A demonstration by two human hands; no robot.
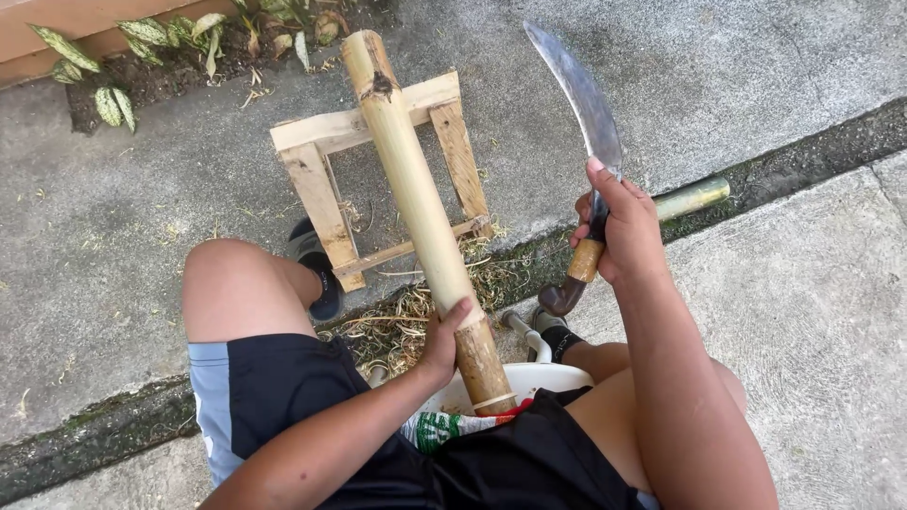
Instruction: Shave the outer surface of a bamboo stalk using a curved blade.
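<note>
The left hand (pixel 442 342) is gripping the bamboo pole (pixel 416 203), which is leaning on the wooden stand (pixel 321 198), while the right hand (pixel 619 231) is clenching a raised curved machete (pixel 586 113). This looks like the wind-up before 1 stroke; the cut calls for landing well apart from the left fingers.

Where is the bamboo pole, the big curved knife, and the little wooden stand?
bamboo pole (pixel 411 179), head view, on the middle of the pale stem above the left hand.
curved knife (pixel 588 99), head view, on the flat of the grey blade.
wooden stand (pixel 321 203), head view, on its left leg.
</note>
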